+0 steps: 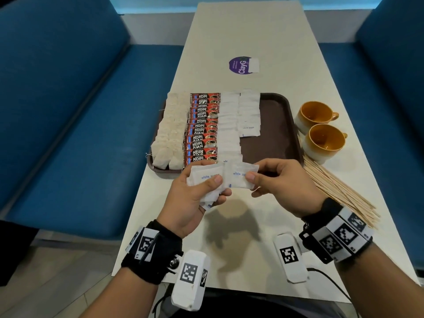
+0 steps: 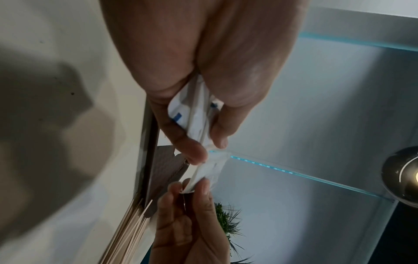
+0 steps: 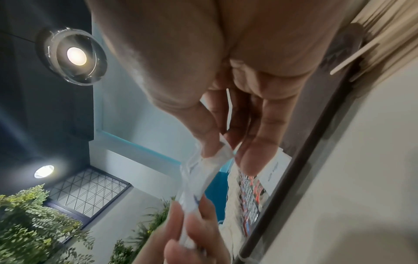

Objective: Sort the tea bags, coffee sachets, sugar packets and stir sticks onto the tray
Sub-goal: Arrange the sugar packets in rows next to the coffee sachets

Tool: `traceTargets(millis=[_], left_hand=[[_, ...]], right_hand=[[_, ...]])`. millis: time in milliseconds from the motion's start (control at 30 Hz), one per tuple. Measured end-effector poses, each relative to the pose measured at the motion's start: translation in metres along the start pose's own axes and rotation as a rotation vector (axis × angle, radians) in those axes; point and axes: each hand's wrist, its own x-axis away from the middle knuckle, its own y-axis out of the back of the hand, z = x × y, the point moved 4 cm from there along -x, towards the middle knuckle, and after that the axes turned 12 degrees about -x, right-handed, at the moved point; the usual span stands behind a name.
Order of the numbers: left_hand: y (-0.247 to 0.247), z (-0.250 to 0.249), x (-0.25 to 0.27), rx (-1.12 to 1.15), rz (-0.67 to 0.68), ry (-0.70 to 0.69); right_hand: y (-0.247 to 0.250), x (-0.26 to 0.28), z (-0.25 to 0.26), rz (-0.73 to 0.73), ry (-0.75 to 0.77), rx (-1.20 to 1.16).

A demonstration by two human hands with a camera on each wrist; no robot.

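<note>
**Sugar column half laid, stir sticks untouched**

I took the brown plastic tray (image 1: 275, 125) as my landmark. On it lay the papery tea bags (image 1: 169, 131) along its left edge, then a shingled column of glossy red coffee sachets (image 1: 202, 131), then a full column of flat white sugar packets (image 1: 229, 131). A second sugar column (image 1: 249, 113) ran only partway down from the tray's far rim, and the right part of the tray was bare, textured brown.

Just in front of the tray's near rim, my left hand (image 1: 195, 198) gripped a small stack of sugar packets (image 1: 206, 180), thumb pressed on top, while my right hand (image 1: 275, 182) pinched a single crinkled sugar packet (image 1: 241, 174) between thumb and fingers beside that stack.

I judged the tea and coffee done and the sugar well along. The thin wooden stir sticks (image 1: 339, 191) lay fanned on the table right of the tray, near two glazed orange cups (image 1: 321, 129).
</note>
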Motion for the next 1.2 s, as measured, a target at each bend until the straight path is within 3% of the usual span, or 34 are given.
traceTargets(millis=[133,300,500,633,767,867,933,1200], left_hand=[[0.007,0.002,-0.006,0.030,-0.044,0.032],[0.011,0.008,-0.011,0.041,-0.038,0.095],[0.014,0.014,-0.018,0.036,-0.012,0.123],[0.018,0.016,-0.022,0.040,-0.017,0.128],[0.021,0.018,-0.023,0.023,-0.019,0.126],[0.023,0.017,-0.024,0.014,-0.029,0.122],[0.024,0.017,-0.024,0.015,-0.031,0.121],[0.021,0.015,-0.022,-0.003,-0.016,0.114]], right_hand=[[0.020,-0.025,0.015,-0.096,-0.013,-0.034],[0.051,-0.086,0.025,-0.271,-0.092,0.229],[0.052,-0.138,0.011,-0.190,-0.243,0.234],[0.047,-0.149,0.010,-0.166,-0.208,0.287],[0.051,-0.155,0.008,-0.230,-0.195,0.463],[0.050,-0.157,0.016,-0.245,-0.051,0.664],[0.046,-0.158,0.021,-0.180,0.003,0.762],[0.021,-0.174,0.015,0.033,-0.098,0.983]])
